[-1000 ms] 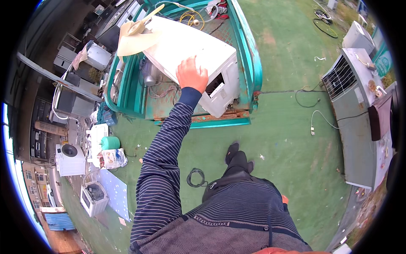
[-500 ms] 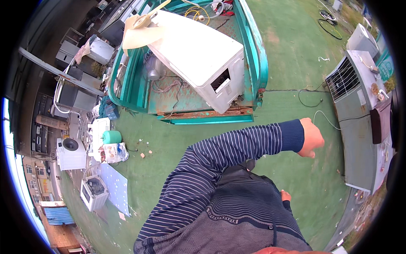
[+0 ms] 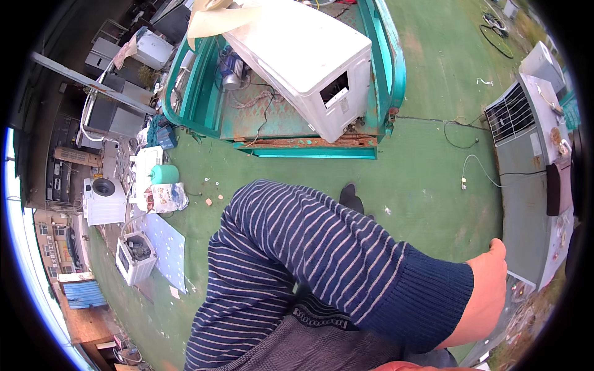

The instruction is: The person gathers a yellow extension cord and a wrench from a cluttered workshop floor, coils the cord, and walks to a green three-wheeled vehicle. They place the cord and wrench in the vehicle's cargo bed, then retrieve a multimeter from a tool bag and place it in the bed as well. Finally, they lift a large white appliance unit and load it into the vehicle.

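Observation:
My left hand (image 3: 490,290) reaches across my body toward the right, in a navy sleeve with white stripes. It hangs in the air near the grey metal cabinet (image 3: 523,198) on the right; contact does not show. Its back and one knuckle or digit are visible, while the other fingers are hidden, so I cannot see whether it holds anything. My right hand is out of sight. Ahead, a white air conditioner outdoor unit (image 3: 309,52) lies in a teal cargo bed (image 3: 387,62). A cream plastic fan blade (image 3: 219,23) rests on its far left end.
Beside the unit in the bed lies a blue and silver motor-like part (image 3: 232,77). At left stand a white appliance (image 3: 102,204), a teal container (image 3: 164,174), a plastic bag (image 3: 167,196) and an open white tub (image 3: 136,250). Loose cables (image 3: 479,176) trail over the green floor at right.
My left hand has swung down and nearer to me, its forearm now across my front. My right hand has gone out of view. The cargo bed sits slightly higher in view.

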The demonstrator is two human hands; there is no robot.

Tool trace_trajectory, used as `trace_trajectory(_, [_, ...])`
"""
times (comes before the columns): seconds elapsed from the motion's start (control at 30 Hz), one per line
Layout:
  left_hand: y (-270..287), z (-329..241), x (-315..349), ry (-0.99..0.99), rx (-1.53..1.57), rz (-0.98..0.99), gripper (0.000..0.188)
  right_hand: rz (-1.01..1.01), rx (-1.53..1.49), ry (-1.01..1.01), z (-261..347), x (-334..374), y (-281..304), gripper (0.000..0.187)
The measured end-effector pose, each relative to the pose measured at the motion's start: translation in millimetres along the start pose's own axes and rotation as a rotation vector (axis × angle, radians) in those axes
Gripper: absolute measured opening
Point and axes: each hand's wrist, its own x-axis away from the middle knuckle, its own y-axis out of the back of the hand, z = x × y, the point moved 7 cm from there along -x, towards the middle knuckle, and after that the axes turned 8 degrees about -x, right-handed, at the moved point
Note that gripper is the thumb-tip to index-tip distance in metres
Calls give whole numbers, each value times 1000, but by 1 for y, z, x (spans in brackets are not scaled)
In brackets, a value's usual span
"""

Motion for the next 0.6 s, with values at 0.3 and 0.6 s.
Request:
trace_trajectory(0.3, [-9, 3, -75, 103, -218, 173, 45, -90, -370, -138, -45, 14, 14, 33])
trace_trajectory(0.6, [22, 8, -9, 185, -294, -3, 39, -69, -160, -203, 85, 92, 31, 34])
